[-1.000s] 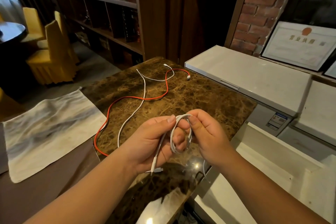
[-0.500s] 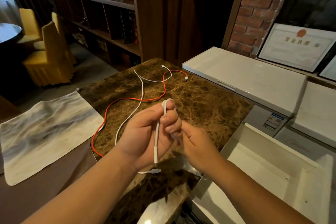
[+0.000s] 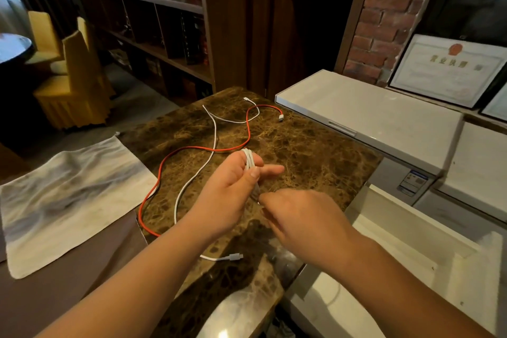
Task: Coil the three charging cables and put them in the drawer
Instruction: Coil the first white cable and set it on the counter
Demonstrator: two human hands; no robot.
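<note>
Head view: the left hand (image 3: pixel 229 189) sits mid-frame with its fingers (image 3: pixel 270 170) curled around a folded white cable bundle (image 3: pixel 249 160), thumb pressing it against the index finger, so it's a tight grip and not spread at all. The bundle pokes up above the fingertips. The right hand (image 3: pixel 304 217) is just below and right of it, fingers bunched narrow toward the lower end of that bundle; it's blurred, so I can't tell if it's really pinching the cable.

The other two are loose on the marble desk (image 3: pixel 315 156). The red cable (image 3: pixel 192 149) snakes from the upper middle of the frame down to the desk's left edge, passing just behind the left hand. The long white cable (image 3: pixel 212 134) crosses it, and its plug (image 3: pixel 234 256) lies under the left forearm at lower centre.

The open drawer (image 3: pixel 411 244) is at lower right, just beside the desk. A grey cloth (image 3: pixel 68 195) lies at left.
</note>
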